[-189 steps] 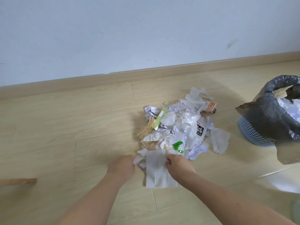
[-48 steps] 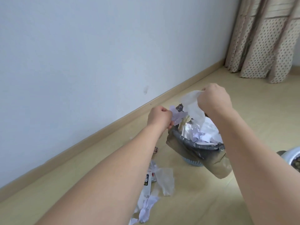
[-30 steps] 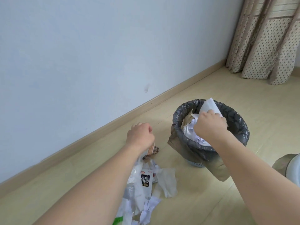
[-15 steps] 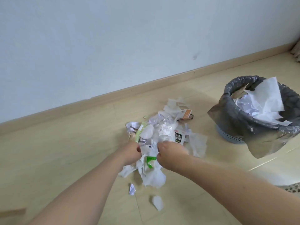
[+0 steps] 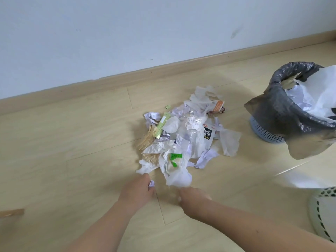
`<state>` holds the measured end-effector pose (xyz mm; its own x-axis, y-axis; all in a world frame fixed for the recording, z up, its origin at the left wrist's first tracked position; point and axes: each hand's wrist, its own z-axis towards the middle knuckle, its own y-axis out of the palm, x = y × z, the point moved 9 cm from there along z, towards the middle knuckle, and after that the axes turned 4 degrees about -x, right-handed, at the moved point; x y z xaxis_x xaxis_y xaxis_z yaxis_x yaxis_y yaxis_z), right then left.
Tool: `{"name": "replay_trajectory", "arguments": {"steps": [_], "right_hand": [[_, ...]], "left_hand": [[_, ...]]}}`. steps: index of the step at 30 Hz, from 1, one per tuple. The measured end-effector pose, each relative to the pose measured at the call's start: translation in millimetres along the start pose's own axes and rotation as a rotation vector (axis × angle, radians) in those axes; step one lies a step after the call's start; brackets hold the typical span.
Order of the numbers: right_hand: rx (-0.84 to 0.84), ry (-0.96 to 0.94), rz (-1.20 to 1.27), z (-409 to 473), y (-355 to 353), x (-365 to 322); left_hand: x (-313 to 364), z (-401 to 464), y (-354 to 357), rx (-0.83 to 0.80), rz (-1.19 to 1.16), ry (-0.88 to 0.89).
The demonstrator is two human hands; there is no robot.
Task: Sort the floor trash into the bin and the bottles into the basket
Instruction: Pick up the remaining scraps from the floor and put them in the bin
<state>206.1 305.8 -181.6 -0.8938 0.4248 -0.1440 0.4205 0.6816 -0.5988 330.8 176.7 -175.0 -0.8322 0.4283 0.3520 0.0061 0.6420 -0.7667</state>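
A pile of crumpled paper, tissue and wrappers lies on the wooden floor, with a black-labelled packet and a green-tagged wrapper in it. At the pile's near edge my left hand pinches a small white paper scrap. Beside it, my right hand is curled on the floor with a bit of white scrap showing at its fingertips. To the right stands the blue bin, lined with a grey bag and holding white paper. No bottle is clearly visible.
A white perforated basket shows at the lower right edge. The wall and baseboard run behind the pile. A wooden piece lies at the far left. Bare floor spreads left of the pile.
After dropping paper into the bin, both hands came back to the pile. In the last half second they moved nearer to me, onto two small loose scraps.
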Motion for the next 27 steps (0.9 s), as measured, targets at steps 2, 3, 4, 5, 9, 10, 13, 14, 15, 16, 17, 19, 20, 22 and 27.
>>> {"name": "replay_trajectory", "arguments": {"steps": [2,3,4,5,9,10,13,14,15,16,17,19,20,22,27], "right_hand": [[-0.031,-0.014,0.02,-2.0,0.3,-2.1],[-0.044,-0.018,0.033,-2.4,-0.4,-1.9],[-0.07,-0.019,0.041,-2.9,-2.0,-0.8],[-0.112,-0.023,0.043,-2.8,-4.2,1.1],[-0.272,-0.066,0.16,-14.3,-40.8,12.6],[-0.258,-0.08,0.214,-18.5,-59.1,17.4],[-0.182,-0.079,0.359,-36.9,-118.8,42.3],[-0.146,-0.069,0.399,-43.3,-139.5,54.9],[-0.102,-0.061,0.469,-48.4,-159.4,70.7],[-0.048,-0.053,0.566,-54.5,-179.2,88.7],[0.02,-0.045,0.665,-61.1,-199.1,107.2],[0.217,-0.017,0.838,-75.0,-236.5,145.0],[0.334,0.013,0.907,-84.1,-255.1,166.9],[0.498,0.086,0.964,-101.3,-283.0,202.2],[0.799,0.309,0.892,-149.3,-316.4,299.7]], "left_hand": [[0.1,3.8,3.4,-0.04,0.02,0.004],[0.0,4.8,4.6,-0.062,0.027,0.003],[0.2,6.3,4.5,-0.077,0.029,0.006],[1.6,7.5,1.5,-0.083,0.023,0.01],[19.3,13.3,-29.9,-0.024,-0.129,0.02],[27.0,15.4,-41.4,0.002,-0.18,0.026],[61.8,21.9,-80.9,0.063,-0.234,0.068],[75.8,26.0,-93.2,0.068,-0.238,0.089],[91.8,29.8,-105.2,0.066,-0.244,0.107],[109.9,34.1,-118.0,0.069,-0.25,0.126],[129.9,37.6,-131.5,0.074,-0.259,0.149],[169.4,45.3,-154.6,0.079,-0.284,0.186],[194.4,48.8,-167.1,0.085,-0.277,0.214],[243.4,53.6,-189.6,0.101,-0.275,0.273],[374.5,64.8,-219.0,0.162,-0.335,0.365]]}}
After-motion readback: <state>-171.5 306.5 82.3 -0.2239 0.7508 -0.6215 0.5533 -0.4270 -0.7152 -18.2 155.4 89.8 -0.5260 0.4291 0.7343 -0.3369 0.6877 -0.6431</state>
